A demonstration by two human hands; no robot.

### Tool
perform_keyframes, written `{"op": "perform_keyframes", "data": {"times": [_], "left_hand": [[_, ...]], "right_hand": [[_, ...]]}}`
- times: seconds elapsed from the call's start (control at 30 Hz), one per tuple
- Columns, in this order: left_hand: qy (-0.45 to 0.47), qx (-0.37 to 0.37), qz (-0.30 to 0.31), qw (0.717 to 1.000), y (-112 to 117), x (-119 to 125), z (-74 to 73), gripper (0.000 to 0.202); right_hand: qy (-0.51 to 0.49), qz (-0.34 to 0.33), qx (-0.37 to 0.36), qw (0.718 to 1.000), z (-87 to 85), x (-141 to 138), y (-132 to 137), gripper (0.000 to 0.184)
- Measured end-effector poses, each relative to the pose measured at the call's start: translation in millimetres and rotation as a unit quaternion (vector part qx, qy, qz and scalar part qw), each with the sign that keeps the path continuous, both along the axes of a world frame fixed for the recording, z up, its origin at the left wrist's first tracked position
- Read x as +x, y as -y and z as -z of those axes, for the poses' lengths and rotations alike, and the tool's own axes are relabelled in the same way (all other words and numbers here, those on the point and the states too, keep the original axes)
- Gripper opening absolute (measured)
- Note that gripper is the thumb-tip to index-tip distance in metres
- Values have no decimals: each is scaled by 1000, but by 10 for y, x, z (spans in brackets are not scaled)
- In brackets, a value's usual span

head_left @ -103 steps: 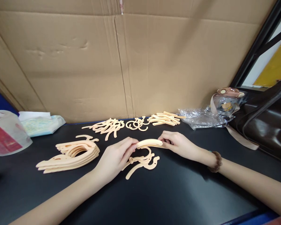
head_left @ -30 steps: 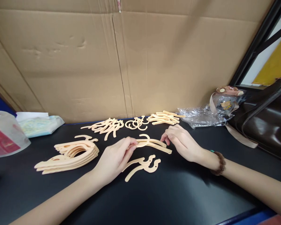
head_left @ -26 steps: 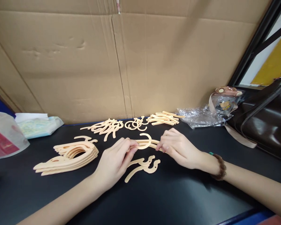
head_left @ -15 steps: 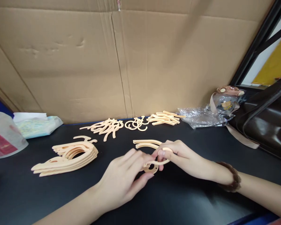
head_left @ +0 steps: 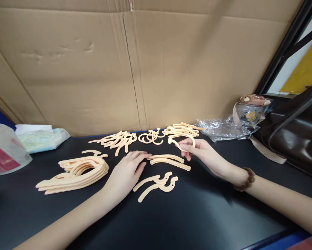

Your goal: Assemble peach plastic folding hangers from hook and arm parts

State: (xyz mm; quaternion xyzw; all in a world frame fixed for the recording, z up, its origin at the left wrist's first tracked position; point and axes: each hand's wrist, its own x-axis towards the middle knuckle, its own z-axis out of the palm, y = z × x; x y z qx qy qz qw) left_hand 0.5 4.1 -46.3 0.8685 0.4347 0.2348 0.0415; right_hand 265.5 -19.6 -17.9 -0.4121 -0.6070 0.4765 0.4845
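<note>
My right hand (head_left: pixel 200 154) pinches a small peach hook piece (head_left: pixel 181 140) and holds it just above the table, close to a pile of straight strips (head_left: pixel 182 131). My left hand (head_left: pixel 126 172) lies flat with its fingers stretched, the tips touching the left end of two curved peach arm pieces (head_left: pixel 168 160) on the black table (head_left: pixel 187 215). Two more curved cut-outs (head_left: pixel 157 182) lie in front of the hands. A stack of assembled peach hangers (head_left: pixel 75 172) rests at the left.
Piles of loose peach parts (head_left: pixel 116 140) and hook pieces (head_left: pixel 152 137) line the cardboard wall (head_left: pixel 119 69). A tissue pack (head_left: pixel 41 137) and plastic bag (head_left: pixel 5 149) sit far left. Crumpled clear wrap (head_left: pixel 223 130), a bottle (head_left: pixel 251 111) and a dark bag (head_left: pixel 296 135) stand at the right.
The hands held a hook piece together near the table's middle. Now my right hand has carried it back toward the strip pile, and my left hand has opened beside the two arm pieces.
</note>
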Motion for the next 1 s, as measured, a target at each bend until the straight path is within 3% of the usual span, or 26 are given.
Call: {"op": "perform_keyframes", "data": {"times": [0.27, 0.53, 0.7, 1.0], "left_hand": [[-12, -10, -53, 998, 35, 36, -114, 21], [99, -99, -98, 985, 25, 31, -148, 25], [147, -75, -89, 982, 56, 34, -168, 27], [113, -23, -54, 992, 126, 42, -185, 25]], "right_hand": [[-14, 23, -10, 1000, 10, -2, 9, 26], [2, 39, 4, 999, 35, 16, -24, 25], [2, 57, 16, 998, 61, 25, -41, 25], [-50, -33, -45, 997, 32, -33, 40, 26]]}}
